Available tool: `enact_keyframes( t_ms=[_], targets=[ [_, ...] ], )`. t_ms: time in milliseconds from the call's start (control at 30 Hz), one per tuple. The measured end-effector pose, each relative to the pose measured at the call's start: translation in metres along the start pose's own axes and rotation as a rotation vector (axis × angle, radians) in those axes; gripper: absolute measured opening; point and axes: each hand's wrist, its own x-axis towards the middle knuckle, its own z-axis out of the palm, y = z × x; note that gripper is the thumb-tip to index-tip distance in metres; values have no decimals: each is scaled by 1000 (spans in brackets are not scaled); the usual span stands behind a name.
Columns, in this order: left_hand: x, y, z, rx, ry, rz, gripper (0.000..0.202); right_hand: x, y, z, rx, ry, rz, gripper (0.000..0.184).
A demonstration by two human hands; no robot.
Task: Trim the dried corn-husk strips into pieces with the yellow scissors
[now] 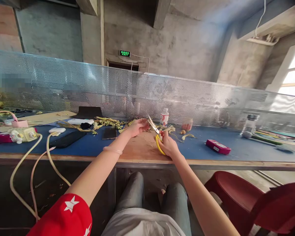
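My right hand [170,144] grips a pair of scissors [153,125] with a yellow handle. The metal blades point up and left, slightly apart. A small red patch shows at the fingers by the handle; I cannot tell what it is. My left hand [137,127] hovers left of the blades, its fingers bent inward and close together. Whatever those fingers hold, if anything, is too small to make out. Beneath both hands lies a brown board [137,147] with small scraps on it. Dried, yellowish plant strips [110,123] are heaped behind and left of my left hand.
A white bottle [164,118] and a clear jar [186,124] stand behind my right hand. A pink box [218,147] lies to the right, a black phone [68,139] and cables to the left. A perforated metal screen [199,101] closes the table's back; a red stool [236,193] stands right.
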Motion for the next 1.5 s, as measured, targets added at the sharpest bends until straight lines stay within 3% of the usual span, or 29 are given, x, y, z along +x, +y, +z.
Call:
enact_keyframes(
  t_ms=[933,1500],
  targets=[
    [3,-2,-4,1,-47,32,14,2,1,2,-78,-12,10,38],
    [2,-3,-3,26,-53,9,15,-2,-2,-1,-37,16,5,47]
  ],
)
